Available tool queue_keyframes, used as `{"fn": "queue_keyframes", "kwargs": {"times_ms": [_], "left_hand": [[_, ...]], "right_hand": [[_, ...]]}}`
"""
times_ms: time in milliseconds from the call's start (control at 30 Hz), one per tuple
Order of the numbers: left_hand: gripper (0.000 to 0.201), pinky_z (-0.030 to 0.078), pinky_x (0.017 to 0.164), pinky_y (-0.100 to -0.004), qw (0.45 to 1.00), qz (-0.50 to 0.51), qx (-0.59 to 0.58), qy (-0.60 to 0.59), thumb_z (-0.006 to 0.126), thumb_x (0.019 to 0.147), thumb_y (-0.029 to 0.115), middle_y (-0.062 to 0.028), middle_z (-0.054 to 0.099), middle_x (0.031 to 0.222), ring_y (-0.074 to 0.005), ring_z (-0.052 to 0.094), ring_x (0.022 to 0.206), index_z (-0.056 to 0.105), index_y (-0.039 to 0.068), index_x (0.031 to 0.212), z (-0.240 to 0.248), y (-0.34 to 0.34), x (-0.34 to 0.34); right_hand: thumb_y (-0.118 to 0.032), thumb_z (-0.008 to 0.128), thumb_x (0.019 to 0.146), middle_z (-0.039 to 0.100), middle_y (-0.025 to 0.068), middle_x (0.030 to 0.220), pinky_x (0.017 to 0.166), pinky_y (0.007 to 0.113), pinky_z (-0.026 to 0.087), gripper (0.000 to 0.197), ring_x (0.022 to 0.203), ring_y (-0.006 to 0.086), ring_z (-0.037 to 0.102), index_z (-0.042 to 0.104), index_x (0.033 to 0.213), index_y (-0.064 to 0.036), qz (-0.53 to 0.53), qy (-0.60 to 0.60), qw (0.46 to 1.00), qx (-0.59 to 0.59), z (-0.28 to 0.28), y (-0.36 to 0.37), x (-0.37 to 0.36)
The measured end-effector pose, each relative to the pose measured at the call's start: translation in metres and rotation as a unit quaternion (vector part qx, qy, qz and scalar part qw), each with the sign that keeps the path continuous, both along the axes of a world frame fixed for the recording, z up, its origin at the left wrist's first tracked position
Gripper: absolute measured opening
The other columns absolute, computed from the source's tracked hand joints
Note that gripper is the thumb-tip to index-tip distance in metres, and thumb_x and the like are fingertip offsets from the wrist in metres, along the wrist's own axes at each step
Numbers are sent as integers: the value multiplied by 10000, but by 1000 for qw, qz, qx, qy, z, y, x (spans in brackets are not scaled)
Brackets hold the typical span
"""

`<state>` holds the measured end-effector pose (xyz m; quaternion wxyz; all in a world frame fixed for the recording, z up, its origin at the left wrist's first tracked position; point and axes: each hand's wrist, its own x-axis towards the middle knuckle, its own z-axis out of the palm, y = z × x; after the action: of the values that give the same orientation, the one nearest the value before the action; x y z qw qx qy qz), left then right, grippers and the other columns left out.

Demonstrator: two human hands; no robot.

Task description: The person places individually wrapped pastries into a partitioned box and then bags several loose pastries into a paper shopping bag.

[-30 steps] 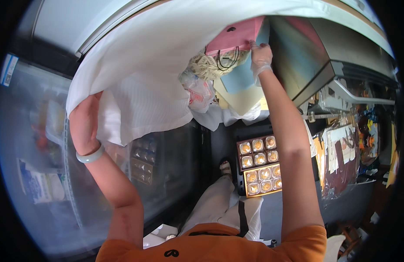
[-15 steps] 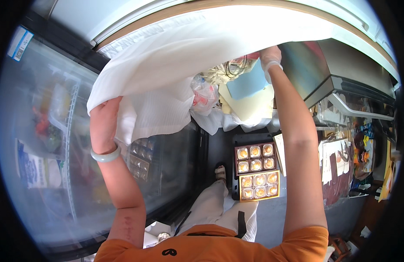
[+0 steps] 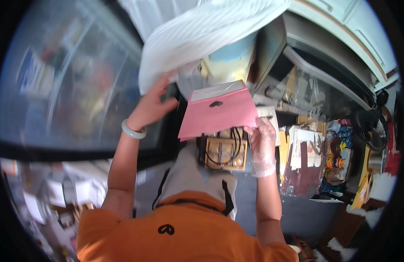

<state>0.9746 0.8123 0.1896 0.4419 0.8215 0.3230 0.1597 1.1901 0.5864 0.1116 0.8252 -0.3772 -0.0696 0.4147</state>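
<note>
Pink bag [image 3: 219, 111]: paper, flat, tilted; between the two hands.
Right hand [image 3: 262, 139]: in a clear glove [image 3: 264, 169] — pinches the bag's near right corner.
Left hand [image 3: 154, 105]: fingers spread, holding nothing visible; left of the bag.
White cloth [image 3: 206, 37]: beyond the bag; contact with left fingertips unclear.
Black handles [image 3: 240, 142]: hang off the bag's near edge.
Box [image 3: 236, 168]: below the bag, behind the handles.
Care: one-corner grip may swing — better steadied at both sides, loops clear of the box.
</note>
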Motion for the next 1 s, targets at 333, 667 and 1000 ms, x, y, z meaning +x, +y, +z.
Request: {"fn": "queue_keyframes", "kwargs": {"times_ms": [333, 667, 1000], "left_hand": [[333, 517, 764, -326, 997, -62, -14, -37, 602, 801, -65, -165, 631, 1125, -300, 651, 881, 620, -19, 1131, -20, -284, -78], [332, 543, 744, -354, 967, 244, 46, 54, 544, 781, -38, -225, 658, 971, -348, 661, 841, 640, -25, 1099, 8, -457, -211], [104, 495, 616, -246, 696, 708, -50, -110, 623, 876, 19, -143, 709, 876, -89, 624, 742, 685, -55, 914, 2, -773, -341]], "right_hand": [[-56, 544, 927, 653, 89, 830, 681, 249, 566, 113, 725, 169, 667, 598, 896, 38, 230, 9, 970, -81, 21, -114, -56], [8, 692, 712, 586, 142, 1102, 885, 385, 456, 549, 1000, 332, 566, 532, 1237, -22, 328, -707, 594, 199, 62, -176, -225], [-8, 640, 780, 677, 100, 889, 702, 318, 519, 244, 791, 267, 657, 659, 1022, -35, 541, -523, 504, 424, 45, -350, -454]]}}
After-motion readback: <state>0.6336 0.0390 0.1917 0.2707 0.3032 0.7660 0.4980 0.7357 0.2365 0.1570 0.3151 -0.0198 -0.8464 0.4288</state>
